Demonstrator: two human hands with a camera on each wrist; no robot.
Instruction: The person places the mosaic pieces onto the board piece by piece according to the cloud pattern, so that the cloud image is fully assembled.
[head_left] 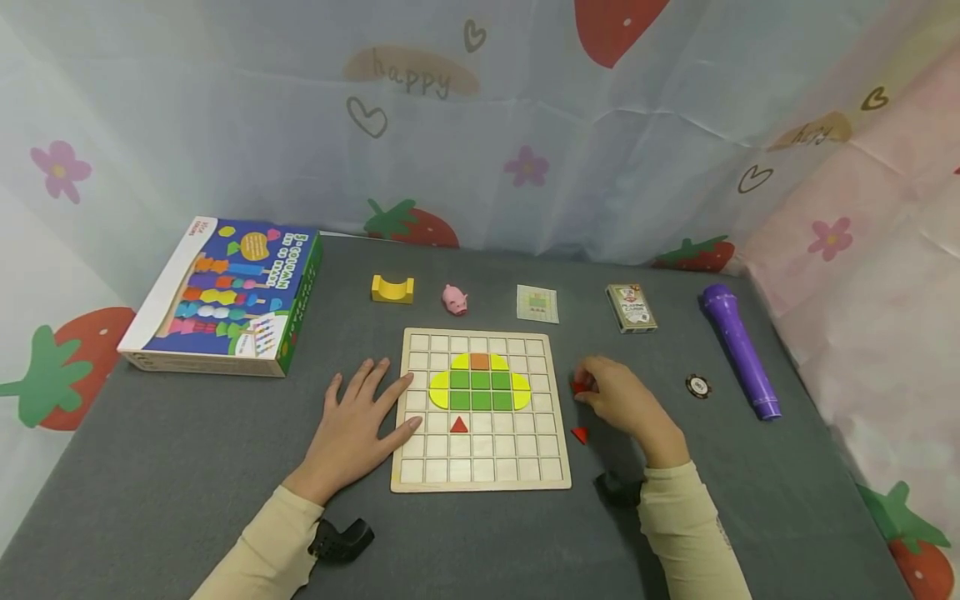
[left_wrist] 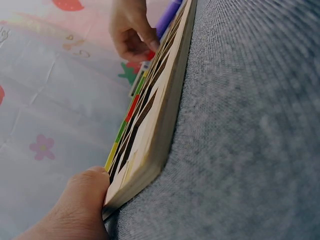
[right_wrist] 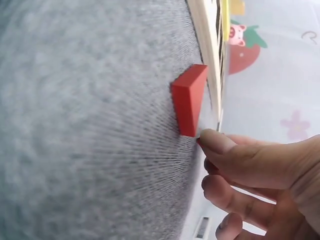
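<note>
A wooden grid board (head_left: 480,487) lies in the middle of the table, with yellow rounded pieces (head_left: 439,392), green squares (head_left: 481,381) and an orange square (head_left: 480,361) set in its cells. Below them one red triangle (head_left: 459,426) sits in the grid. My left hand (head_left: 356,433), fingers spread, rests at the board's left edge, its thumb touching the rim. To the right of the board, my right hand (head_left: 626,404) pinches a red piece (head_left: 577,387), mostly hidden by the fingers. Another red triangle (right_wrist: 187,100) lies on the cloth just below that hand.
Behind the board stand a yellow arch block (head_left: 392,290), a pink pig figure (head_left: 454,300), a pattern card (head_left: 537,304) and a small card box (head_left: 632,308). A game box (head_left: 232,292) is at left; a round chip (head_left: 698,386) and purple tube (head_left: 741,354) are at right.
</note>
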